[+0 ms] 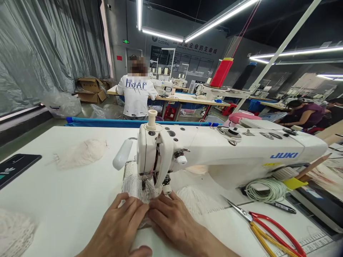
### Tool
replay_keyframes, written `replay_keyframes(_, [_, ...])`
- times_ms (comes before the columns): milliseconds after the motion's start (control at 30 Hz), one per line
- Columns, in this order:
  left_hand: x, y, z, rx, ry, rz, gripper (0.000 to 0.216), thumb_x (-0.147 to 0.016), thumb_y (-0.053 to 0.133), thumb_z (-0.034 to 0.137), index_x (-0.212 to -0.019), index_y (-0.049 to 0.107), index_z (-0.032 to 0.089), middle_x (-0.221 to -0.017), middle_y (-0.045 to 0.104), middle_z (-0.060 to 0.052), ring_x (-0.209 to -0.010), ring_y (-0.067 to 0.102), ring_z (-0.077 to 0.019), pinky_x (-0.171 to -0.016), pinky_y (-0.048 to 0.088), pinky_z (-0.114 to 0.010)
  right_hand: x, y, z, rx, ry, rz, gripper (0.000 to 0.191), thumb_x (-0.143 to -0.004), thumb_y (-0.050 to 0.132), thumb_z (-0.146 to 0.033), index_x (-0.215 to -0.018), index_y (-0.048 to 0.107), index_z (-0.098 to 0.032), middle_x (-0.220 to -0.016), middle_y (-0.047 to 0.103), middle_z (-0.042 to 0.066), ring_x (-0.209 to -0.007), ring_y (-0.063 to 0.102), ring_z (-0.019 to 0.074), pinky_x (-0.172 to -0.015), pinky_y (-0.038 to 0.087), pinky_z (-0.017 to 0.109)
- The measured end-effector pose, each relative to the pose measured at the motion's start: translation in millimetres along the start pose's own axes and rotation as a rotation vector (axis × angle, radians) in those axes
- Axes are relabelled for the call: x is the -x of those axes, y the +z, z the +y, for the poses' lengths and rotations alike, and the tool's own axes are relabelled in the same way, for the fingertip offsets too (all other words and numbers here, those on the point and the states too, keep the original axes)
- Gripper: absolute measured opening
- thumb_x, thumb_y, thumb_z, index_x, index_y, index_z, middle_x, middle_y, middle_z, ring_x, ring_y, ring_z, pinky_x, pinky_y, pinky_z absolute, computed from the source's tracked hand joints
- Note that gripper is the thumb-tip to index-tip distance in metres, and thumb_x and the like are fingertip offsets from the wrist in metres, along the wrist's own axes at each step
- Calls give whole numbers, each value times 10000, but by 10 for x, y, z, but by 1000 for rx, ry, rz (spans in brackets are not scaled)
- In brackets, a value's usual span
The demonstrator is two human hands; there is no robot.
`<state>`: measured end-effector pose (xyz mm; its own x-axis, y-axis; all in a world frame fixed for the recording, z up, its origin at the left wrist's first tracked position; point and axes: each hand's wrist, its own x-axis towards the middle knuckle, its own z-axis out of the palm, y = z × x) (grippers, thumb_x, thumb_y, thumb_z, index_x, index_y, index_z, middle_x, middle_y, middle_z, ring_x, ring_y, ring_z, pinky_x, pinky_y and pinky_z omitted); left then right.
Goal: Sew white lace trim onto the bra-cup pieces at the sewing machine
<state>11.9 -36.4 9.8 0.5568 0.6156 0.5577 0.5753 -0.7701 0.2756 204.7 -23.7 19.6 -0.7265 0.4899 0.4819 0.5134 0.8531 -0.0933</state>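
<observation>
The left hand and right hand cover part of the white fringed cloth, and the sewing machine hides some more. You can't tell if they pinch it or just press. The left edge cuts off a dark flat thing and a lacy piece. The bottom edge cuts the scissors. Little squares blur a person's head.
</observation>
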Motion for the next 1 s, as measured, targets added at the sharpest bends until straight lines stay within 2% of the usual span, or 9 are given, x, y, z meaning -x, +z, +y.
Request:
replay_keyframes(33, [-15, -12, -7, -20, 22, 1, 152, -860, 510, 286, -930, 575, 167, -794, 614, -28, -740, 560, -192, -798, 369, -375, -1, 14, -3, -4, 9, 15, 194, -917, 396, -117, -784, 532, -155, -749, 625, 36, -678, 525, 152, -719, 352, 312])
replay_keyframes(67, [-28, -25, -18, -34, 51, 17, 150, -880, 436, 167, -937, 574, 164, -783, 616, -27, -726, 561, -180, -794, 369, -366, -2, 23, -2, -10, 15, 33, 192, -910, 394, -116, -777, 527, -157, -711, 614, 30, -648, 512, 150, -700, 352, 310])
replay_keyframes(167, [-43, -50, -63, -46, 80, 52, 311, -862, 315, -13, -989, 555, 138, -721, 610, -15, -645, 544, -147, -745, 373, -333, -6, 24, 8, -23, 13, 88, 193, -925, 384, -142, -791, 522, -158, -649, 591, 9, -595, 487, 136, -693, 354, 303])
replay_keyframes(267, [-37, -37, -90, -84, 46, 72, 275, -899, 319, 9, -1030, 533, 121, -694, 615, -1, -600, 527, -138, -696, 367, -315, -14, 13, 6, -10, 24, 118, 235, -956, 364, -168, -783, 522, -157, -602, 567, -12, -550, 456, 121, -689, 358, 292])
replay_keyframes(367, [-34, -11, -73, -139, 26, 72, 224, -961, 346, 127, -914, 563, 157, -702, 615, 5, -621, 544, -143, -725, 348, -330, -18, 4, -14, 0, 52, 111, 272, -969, 363, -193, -751, 523, -160, -594, 569, -15, -546, 461, 118, -685, 357, 290])
replay_keyframes(467, [-33, -8, -34, -138, 7, 43, 316, -987, 332, 218, -788, 574, 185, -700, 603, 18, -635, 557, -139, -748, 323, -339, -1, -8, -28, -15, 50, 89, 271, -974, 373, -204, -768, 545, -165, -658, 619, 0, -605, 517, 122, -708, 354, 299])
replay_keyframes(667, [-15, -25, -14, -20, -56, 104, 497, -1012, 202, 206, -756, 627, 227, -706, 600, 49, -627, 567, -86, -810, 298, -324, 61, -43, -18, -26, 23, 30, 118, -928, 507, -231, -857, 593, -193, -857, 670, -3, -715, 572, 118, -803, 326, 339])
replay_keyframes(833, [5, -10, -24, 7, -37, 93, 458, -1011, 226, 182, -768, 613, 208, -778, 618, 43, -700, 589, -81, -847, 292, -321, 67, -70, -22, -12, 18, -21, 56, -900, 554, -234, -883, 599, -205, -897, 659, -4, -766, 570, 130, -824, 318, 350])
replay_keyframes(1000, [47, 6, -43, -19, 15, 70, 345, -996, 299, 131, -832, 599, 171, -922, 661, 5, -883, 612, -108, -890, 280, -336, 66, -42, -8, -44, -1, 21, 80, -914, 526, -234, -916, 597, -198, -932, 656, 1, -864, 557, 144, -804, 338, 334])
